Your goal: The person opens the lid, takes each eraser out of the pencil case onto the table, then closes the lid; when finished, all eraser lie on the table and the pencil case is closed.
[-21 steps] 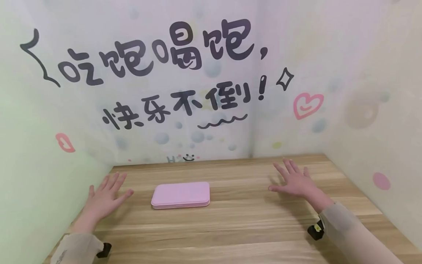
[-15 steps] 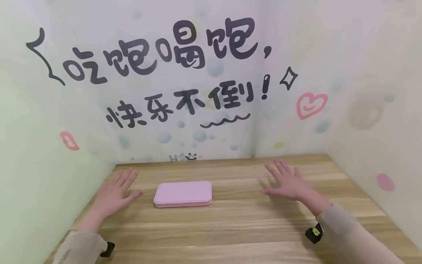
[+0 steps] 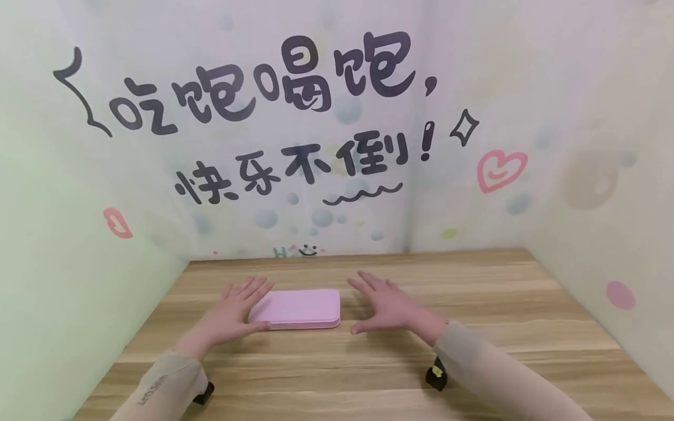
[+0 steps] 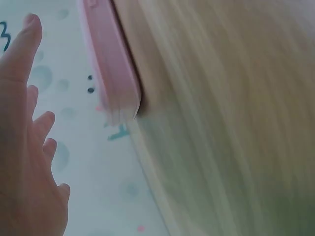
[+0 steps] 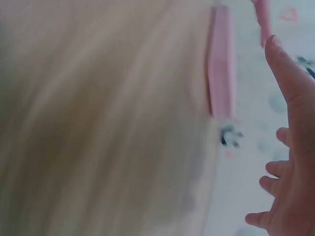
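A flat pink case [image 3: 302, 307] with rounded corners lies closed on the wooden table. At its left end hovers my left hand [image 3: 231, 316], fingers spread and thumb stretched forward, covering that end in the head view. The left wrist view shows the case [image 4: 115, 64] apart from my left hand [image 4: 29, 162]. My right hand [image 3: 392, 307] is a short way right of the case, fingers extended and thumb held apart. In the right wrist view a gap also separates the case [image 5: 221, 64] from my right hand [image 5: 295, 162]. Neither hand holds anything.
Bare wood of the table [image 3: 326, 374] surrounds the case. A printed back wall [image 3: 295, 228] rises behind the table, with a pale side wall [image 3: 63, 280] on the left and another [image 3: 621, 245] on the right. Black wrist devices sit under both sleeves.
Both hands have moved inward towards the pink case, the left one rightward and the right one leftward. The case stays in its place on the table; the head view has shifted slightly.
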`<state>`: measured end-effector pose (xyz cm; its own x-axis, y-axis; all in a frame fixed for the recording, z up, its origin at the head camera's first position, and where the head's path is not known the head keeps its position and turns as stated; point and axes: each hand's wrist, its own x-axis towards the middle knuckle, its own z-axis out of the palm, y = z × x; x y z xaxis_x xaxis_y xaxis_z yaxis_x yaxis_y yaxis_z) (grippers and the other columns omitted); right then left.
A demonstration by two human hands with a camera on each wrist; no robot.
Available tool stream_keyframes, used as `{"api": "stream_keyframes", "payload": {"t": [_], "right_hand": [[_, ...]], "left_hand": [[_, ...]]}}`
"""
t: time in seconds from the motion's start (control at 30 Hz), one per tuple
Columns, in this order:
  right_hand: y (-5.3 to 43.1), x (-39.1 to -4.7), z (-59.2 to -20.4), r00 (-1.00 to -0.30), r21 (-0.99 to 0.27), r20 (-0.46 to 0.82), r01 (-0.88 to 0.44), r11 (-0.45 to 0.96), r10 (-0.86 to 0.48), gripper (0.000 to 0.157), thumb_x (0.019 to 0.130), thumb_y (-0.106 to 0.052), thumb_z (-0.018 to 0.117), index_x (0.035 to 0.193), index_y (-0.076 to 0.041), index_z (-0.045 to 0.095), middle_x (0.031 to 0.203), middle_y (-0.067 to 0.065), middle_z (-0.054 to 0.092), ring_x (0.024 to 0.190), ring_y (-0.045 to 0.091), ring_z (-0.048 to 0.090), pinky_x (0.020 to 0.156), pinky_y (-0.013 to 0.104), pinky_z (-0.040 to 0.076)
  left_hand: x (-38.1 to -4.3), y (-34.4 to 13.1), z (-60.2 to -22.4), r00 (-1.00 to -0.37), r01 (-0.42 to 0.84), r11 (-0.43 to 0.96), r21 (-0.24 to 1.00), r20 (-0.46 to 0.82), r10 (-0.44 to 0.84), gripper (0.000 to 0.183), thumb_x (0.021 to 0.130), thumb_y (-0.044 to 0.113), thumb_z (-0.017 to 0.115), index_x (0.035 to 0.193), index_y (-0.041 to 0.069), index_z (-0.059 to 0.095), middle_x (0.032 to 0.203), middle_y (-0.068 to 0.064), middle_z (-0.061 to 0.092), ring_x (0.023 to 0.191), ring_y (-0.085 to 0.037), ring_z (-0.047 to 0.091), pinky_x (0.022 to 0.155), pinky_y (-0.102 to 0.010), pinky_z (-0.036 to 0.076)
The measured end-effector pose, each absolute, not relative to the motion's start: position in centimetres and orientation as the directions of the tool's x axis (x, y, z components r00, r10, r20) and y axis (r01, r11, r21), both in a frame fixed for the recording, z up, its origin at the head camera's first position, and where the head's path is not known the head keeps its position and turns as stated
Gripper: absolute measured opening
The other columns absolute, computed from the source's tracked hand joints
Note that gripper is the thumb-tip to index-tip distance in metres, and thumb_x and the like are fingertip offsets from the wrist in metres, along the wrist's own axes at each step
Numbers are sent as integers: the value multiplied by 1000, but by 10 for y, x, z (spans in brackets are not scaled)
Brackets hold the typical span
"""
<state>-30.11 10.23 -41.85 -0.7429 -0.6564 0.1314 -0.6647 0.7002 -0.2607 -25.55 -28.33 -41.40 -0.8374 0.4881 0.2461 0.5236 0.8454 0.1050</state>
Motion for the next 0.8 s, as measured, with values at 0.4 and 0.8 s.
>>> {"api": "stream_keyframes", "payload": {"t": [0.4, 0.8], "right_hand": [[35, -312, -435, -716, -238, 87, -691, 683, -693, 111, 67, -76, 69, 154, -25, 25, 159, 12, 21, 143, 30, 24, 110, 57, 25], [0, -316, -437, -723, -222, 50, -681, 698, -689, 112, 64, -73, 73, 154, -21, 29, 155, 12, 30, 141, 31, 30, 109, 57, 27]], "left_hand": [[-265, -280, -422, -844, 519, 848, 105, 217, 490, 89, 83, 64, 61, 151, 13, 35, 156, -10, 31, 142, -38, 23, 109, -66, 10], [-278, -273, -428, -827, 555, 829, 69, 154, 541, 98, 79, 70, 62, 152, 12, 33, 154, -12, 32, 140, -38, 29, 109, -66, 9]]}}
